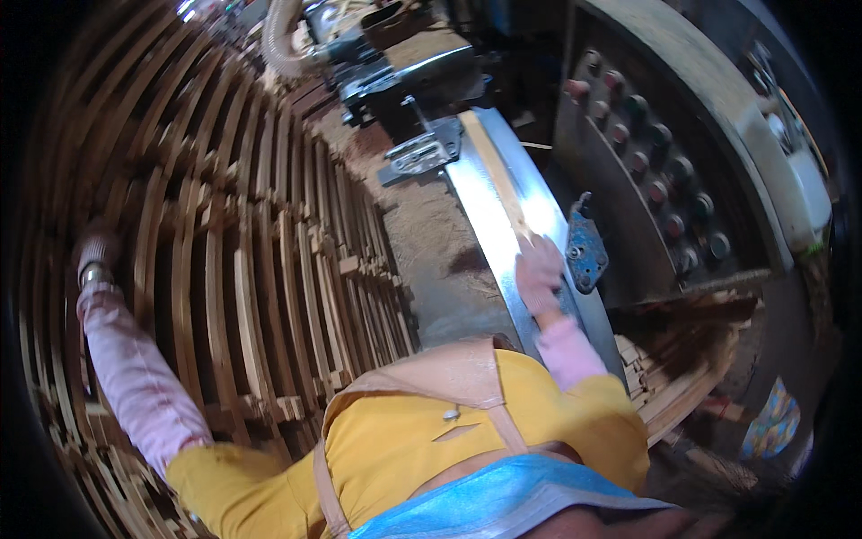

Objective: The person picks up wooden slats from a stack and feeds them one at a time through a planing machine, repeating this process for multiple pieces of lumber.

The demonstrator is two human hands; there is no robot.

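From where I stand: one person, two hands, lots of wood. Right hand (539, 269) is at the near end of a pale wooden strip (494, 171), which lies lengthwise on a shiny metal table (480, 207). Fingers seem to touch the strip, but they're blurred and they cover its near end; can't tell if they pinch it or just press on it. Strip's far end is close to a metal guide (429, 154), below a dusty machine (417, 67) whose inner parts are too dark to read. Glare washes out part of the tabletop. Blue metal bracket (585, 251) just right of the right hand, not held. Left hand (96, 247) is stretched far out to the stacked wood strips (249, 296); dim, smeared, near the dark rim, so can't tell whether it's spread or gripping anything. Something shiny circles that wrist, kind unclear. The stack runs off into the black border at left. Control panel (646, 162) with round buttons at right, lower part shadowed. Ribbed hose (282, 38) cut off at top. Patterned item (772, 420) lower right, can't make out what. Blue cloth (485, 494) at the lower edge, partly cut off.
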